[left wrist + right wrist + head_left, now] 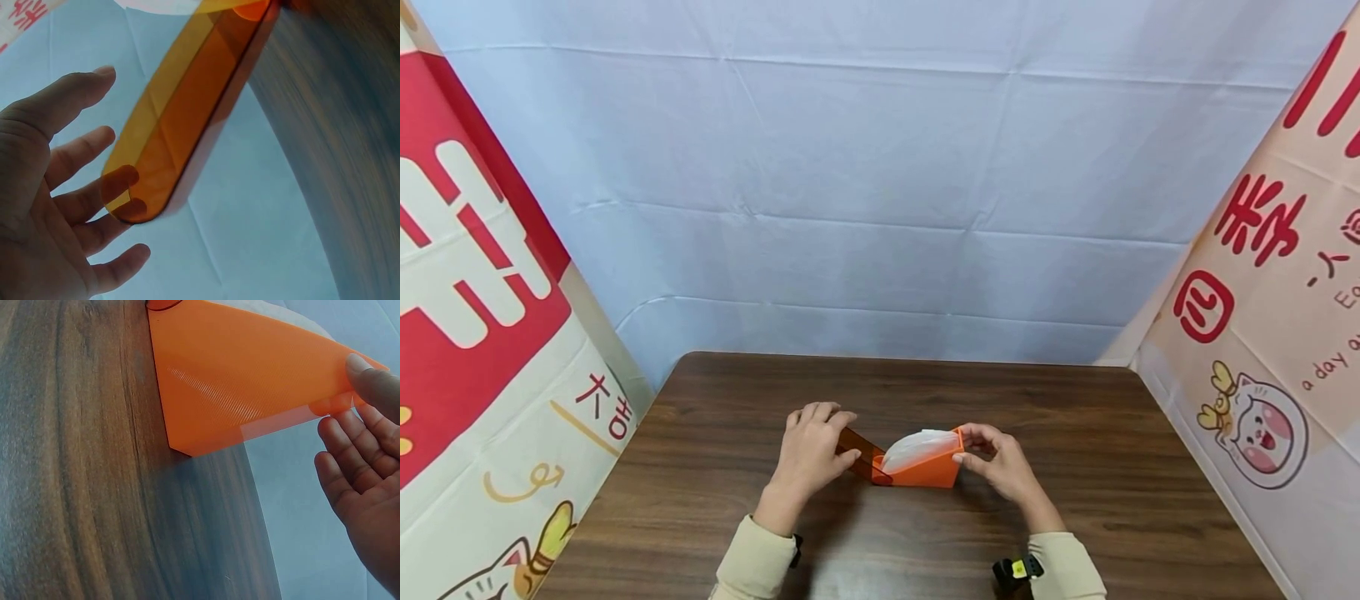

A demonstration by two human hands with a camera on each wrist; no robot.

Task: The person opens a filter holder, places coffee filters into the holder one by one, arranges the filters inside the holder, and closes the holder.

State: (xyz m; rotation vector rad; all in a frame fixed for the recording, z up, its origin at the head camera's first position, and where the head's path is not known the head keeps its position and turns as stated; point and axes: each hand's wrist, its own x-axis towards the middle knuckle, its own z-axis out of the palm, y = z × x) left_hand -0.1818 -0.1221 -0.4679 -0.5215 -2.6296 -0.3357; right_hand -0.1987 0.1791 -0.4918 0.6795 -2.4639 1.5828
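An orange box (931, 476) with sloping sides stands on the table, holding a stack of white, round-edged, paper-like sheets (919, 451). Its see-through amber lid (181, 119) is swung out to the left from the box's low end. My left hand (810, 448) is at the lid's free end, fingers spread; two fingertips show through the amber plastic while the thumb stands apart from it. At the tall right end, my right hand (1002, 467) grips the box, thumb (369, 375) on the near side and fingertips round behind the end wall.
The dark wood-grain table (715, 492) extends around the box on every side. A pale blue cloth (865, 167) hangs behind its far edge, and printed cloths (1262, 333) hang at both sides. Each wrist wears a dark strap.
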